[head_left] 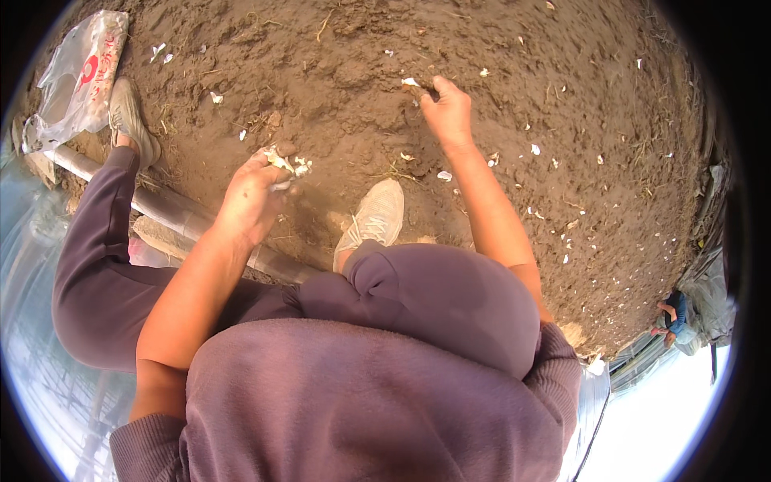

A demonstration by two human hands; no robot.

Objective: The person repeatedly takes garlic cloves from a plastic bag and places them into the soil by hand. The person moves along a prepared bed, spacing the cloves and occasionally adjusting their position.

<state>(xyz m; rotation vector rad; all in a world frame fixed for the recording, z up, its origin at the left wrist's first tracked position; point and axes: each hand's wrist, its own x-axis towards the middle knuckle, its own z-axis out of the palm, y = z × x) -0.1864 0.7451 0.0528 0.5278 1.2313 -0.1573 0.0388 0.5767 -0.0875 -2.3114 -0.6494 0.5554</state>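
Several small whitish pieces, like cloves or sprouts (288,164), are gripped in my left hand (256,190), which hovers over the brown soil (337,108) at centre left. Farther out and to the right, my right hand (447,111) reaches down to the soil, thumb and fingers pinched on a small white piece (411,82); its fingertips are partly hidden. Similar white pieces lie scattered singly over the soil, such as one (444,176) beside my right forearm and another (217,97) at the upper left.
A clear plastic bag (90,78) with red print, holding pale pieces, lies beside my left shoe (129,117). My other shoe (376,214) stands on the soil between my arms. A pole (174,214) runs beneath my leg, beside plastic sheeting (36,271). Another person (674,316) is far right.
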